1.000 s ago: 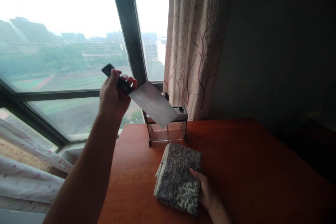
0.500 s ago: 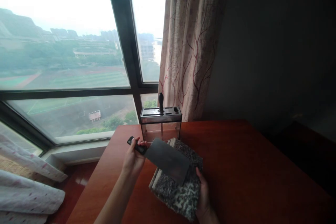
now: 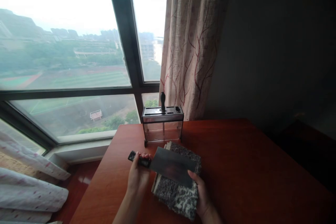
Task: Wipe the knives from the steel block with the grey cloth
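Observation:
My left hand (image 3: 138, 173) is closed around the black handle of a cleaver (image 3: 172, 163). The wide dark blade lies flat across a thick folded grey-and-white towel (image 3: 175, 194), pointing right. My right hand (image 3: 201, 194) grips the towel by its right side, its thumb over the towel's edge and touching the blade near its far end. The fingers of that hand are mostly hidden under and behind the towel.
Just beyond the towel stands a clear-sided knife block (image 3: 163, 115) with a slotted metal top and one black-handled tool (image 3: 163, 101) in it. The reddish wooden table (image 3: 236, 168) meets a window (image 3: 65, 115) and a patterned curtain (image 3: 191, 49).
The cleaver has shifted slightly right and down with my left hand, its blade turning more level. My right thumb has moved from the towel's edge onto the blade. The towel has tilted a little.

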A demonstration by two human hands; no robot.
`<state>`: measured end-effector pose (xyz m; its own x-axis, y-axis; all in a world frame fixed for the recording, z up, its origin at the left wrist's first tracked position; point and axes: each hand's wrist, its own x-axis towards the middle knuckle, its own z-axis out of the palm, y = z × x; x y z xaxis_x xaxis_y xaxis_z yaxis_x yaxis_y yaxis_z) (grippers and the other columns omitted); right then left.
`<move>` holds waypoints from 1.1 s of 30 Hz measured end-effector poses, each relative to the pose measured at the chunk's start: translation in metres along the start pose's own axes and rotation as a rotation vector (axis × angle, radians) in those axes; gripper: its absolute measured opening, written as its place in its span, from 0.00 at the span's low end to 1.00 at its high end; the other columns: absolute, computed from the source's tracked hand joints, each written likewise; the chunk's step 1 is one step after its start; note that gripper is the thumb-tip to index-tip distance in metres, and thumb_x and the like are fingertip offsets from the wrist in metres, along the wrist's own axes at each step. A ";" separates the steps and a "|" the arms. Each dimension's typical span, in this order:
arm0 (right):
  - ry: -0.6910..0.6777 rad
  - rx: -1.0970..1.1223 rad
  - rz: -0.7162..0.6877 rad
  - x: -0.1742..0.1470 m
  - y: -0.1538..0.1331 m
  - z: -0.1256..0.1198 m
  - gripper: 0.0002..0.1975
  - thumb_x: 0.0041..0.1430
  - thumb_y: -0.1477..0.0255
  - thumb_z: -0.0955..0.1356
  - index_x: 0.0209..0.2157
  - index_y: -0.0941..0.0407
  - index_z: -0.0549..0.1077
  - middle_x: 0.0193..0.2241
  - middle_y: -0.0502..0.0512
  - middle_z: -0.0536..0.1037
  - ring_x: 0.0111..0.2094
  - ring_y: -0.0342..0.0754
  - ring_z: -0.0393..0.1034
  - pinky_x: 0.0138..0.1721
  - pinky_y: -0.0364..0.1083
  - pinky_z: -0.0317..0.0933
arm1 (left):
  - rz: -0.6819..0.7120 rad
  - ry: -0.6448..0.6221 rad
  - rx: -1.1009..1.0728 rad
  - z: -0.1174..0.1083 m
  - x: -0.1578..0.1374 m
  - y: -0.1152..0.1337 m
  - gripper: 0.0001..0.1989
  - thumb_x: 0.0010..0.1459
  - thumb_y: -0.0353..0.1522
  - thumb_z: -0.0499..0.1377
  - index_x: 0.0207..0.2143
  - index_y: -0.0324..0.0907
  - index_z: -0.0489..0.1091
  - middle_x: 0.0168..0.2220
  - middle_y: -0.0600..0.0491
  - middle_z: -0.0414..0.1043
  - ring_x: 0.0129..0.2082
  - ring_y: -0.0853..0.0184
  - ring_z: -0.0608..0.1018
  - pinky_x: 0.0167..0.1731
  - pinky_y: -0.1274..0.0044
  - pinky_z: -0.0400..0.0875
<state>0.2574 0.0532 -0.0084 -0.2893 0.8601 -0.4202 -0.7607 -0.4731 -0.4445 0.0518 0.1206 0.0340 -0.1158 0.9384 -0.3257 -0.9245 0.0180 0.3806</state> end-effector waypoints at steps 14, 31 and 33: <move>0.028 0.123 0.031 0.003 -0.017 -0.005 0.26 0.53 0.58 0.68 0.49 0.60 0.73 0.37 0.61 0.82 0.44 0.61 0.75 0.51 0.60 0.61 | -0.178 -0.180 0.452 -0.038 -0.019 0.018 0.08 0.54 0.35 0.61 0.34 0.40 0.76 0.36 0.47 0.77 0.39 0.60 0.78 0.40 0.71 0.74; 0.044 0.187 -0.229 0.008 -0.019 -0.006 0.26 0.54 0.49 0.64 0.42 0.54 0.79 0.41 0.58 0.81 0.49 0.58 0.71 0.54 0.59 0.59 | -0.264 -0.099 0.497 -0.035 -0.033 -0.005 0.15 0.50 0.38 0.67 0.38 0.39 0.76 0.33 0.51 0.78 0.28 0.69 0.79 0.32 0.81 0.74; 0.035 0.124 -0.243 0.010 -0.013 -0.002 0.25 0.54 0.51 0.64 0.41 0.55 0.79 0.40 0.60 0.81 0.49 0.59 0.72 0.53 0.59 0.60 | -0.237 -0.101 0.480 -0.034 -0.032 -0.006 0.14 0.49 0.39 0.67 0.36 0.40 0.75 0.33 0.52 0.77 0.27 0.70 0.78 0.30 0.82 0.74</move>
<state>0.2652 0.0677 -0.0089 -0.0706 0.9373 -0.3412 -0.8713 -0.2245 -0.4363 0.0489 0.0783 0.0125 0.1329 0.9177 -0.3743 -0.6484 0.3661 0.6675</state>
